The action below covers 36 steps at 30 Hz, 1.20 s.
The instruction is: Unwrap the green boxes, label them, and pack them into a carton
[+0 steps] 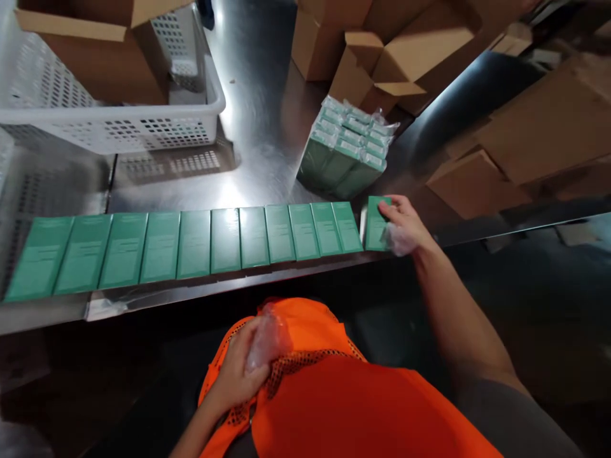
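Observation:
My right hand is closed on a small green box at the right end of a row. A crumpled bit of clear plastic shows under its fingers. The row has several like green boxes lying side by side along the table's front edge, with a narrow gap before the held one. In front of the orange vest, my left hand is closed around a wad of clear plastic film. Behind the row stands a stacked block of green boxes with clear wrap on top.
At the back left, a white perforated basket holds an open cardboard box. Open cartons stand at the back right of the metal table. More cardboard lies past the table on the right.

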### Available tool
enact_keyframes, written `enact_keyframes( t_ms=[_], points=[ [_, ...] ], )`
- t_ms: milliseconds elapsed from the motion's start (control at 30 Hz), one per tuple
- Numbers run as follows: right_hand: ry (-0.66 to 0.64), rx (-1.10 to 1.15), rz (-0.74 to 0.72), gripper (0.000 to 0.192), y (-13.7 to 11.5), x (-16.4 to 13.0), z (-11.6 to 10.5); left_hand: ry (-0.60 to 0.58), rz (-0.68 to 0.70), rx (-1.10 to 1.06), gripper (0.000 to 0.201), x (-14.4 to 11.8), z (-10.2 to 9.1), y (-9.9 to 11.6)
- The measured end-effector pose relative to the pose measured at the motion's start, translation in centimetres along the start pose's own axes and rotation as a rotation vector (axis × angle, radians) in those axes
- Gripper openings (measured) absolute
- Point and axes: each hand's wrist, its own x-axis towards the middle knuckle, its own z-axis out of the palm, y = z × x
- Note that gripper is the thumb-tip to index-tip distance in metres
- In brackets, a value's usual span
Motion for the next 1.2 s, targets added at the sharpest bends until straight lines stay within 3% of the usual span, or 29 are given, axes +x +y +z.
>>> enact_keyframes(
  t_ms=[67,100,200,333,433,467,533,600,733,833,900,1033,1200],
  points=[
    [-0.004,-0.084,0.025,0.059,1.0,0.5,1.5,-0.116,0.089,-0.102,0.027,0.5,-0.4,1.0],
    [0.008,-0.128,0.025,0.061,1.2,0.5,2.1,-0.174,0.135,-0.159,0.027,0.9,-0.6,1.5],
    [0.065,-0.233,-0.004,0.062,1.1,0.2,3.2,-0.194,0.163,-0.280,0.056,1.8,-0.9,2.6],
    [0.143,-0.352,-0.105,0.059,-0.1,-0.4,3.0,-0.087,0.026,-0.301,0.033,1.8,-0.8,2.5],
    [0.267,-0.394,-0.191,0.062,-2.5,-1.7,2.6,-0.051,-0.124,-0.483,0.017,1.0,-1.0,2.3],
    [0.327,-0.318,-0.209,0.061,-3.7,-2.5,2.7,-0.010,-0.193,-0.554,0.014,0.8,-1.2,2.4],
    [0.397,-0.034,-0.206,0.055,-6.5,-4.6,3.6,0.056,-0.305,-0.644,0.031,0.9,-1.8,2.8],
    [0.315,0.263,-0.161,0.049,-9.3,-7.1,5.7,0.029,-0.295,-0.649,0.048,1.5,-2.5,3.7],
    [-0.050,0.463,-0.155,0.047,-13.2,-12.1,12.2,-0.021,-0.098,-0.499,0.048,3.4,-3.8,6.4],
    [-0.303,0.573,-0.155,0.044,-14.5,-14.8,17.0,0.031,-0.014,-0.258,0.030,3.9,-4.4,8.2],
    [-0.402,0.641,-0.167,0.042,-15.1,-15.8,19.6,0.112,0.035,-0.142,0.018,3.4,-4.9,8.6],
    [-0.409,0.638,-0.220,0.039,-15.9,-15.5,22.4,0.293,-0.015,-0.271,0.023,1.1,-6.4,7.6],
    [-0.284,0.414,-0.320,0.036,-16.5,-12.9,21.7,0.602,-0.162,-0.612,0.029,-2.0,-8.6,4.9]
  ],
)
